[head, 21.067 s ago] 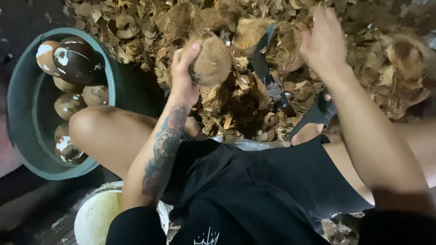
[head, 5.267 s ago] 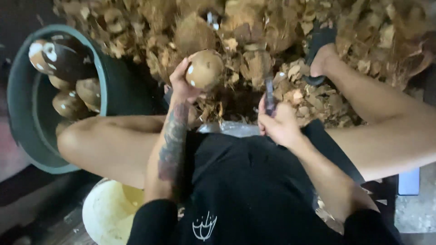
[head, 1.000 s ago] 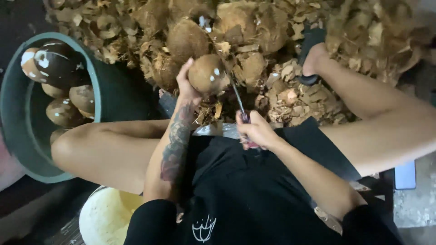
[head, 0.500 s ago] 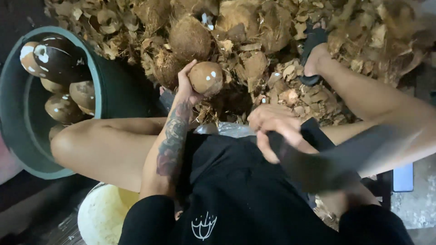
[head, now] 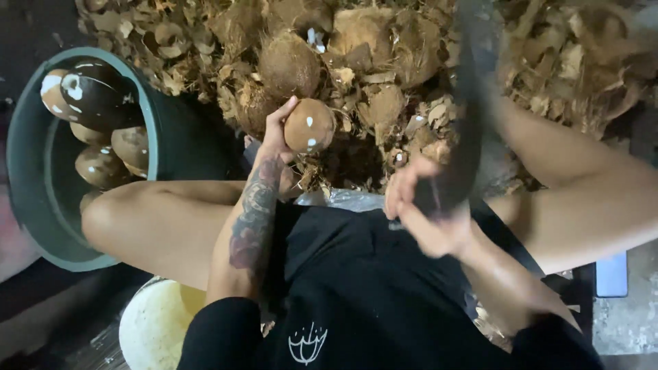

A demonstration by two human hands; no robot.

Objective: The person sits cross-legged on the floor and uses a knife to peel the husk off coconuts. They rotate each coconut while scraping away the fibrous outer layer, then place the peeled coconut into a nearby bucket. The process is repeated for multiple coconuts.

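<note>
My left hand [head: 277, 133] holds a peeled brown coconut [head: 308, 125] with white nicks, out in front of my knees over the husk pile. My right hand [head: 421, 209] grips the handle of a long dark knife [head: 466, 116]; the blade is raised upward and blurred by motion, to the right of the coconut and apart from it. Unpeeled hairy coconuts [head: 288, 65] lie among the husk scraps just beyond.
A dark green tub [head: 41, 199] at the left holds several peeled coconuts [head: 96, 96]. A wide heap of husk scraps [head: 384, 75] covers the ground ahead. A pale round bucket [head: 154, 329] stands by my left thigh. My bare knees flank the work spot.
The knife, pointing at the coconut a second ago, swung back low to my right and is now raised upright in a blur. The coconut stays held in place.
</note>
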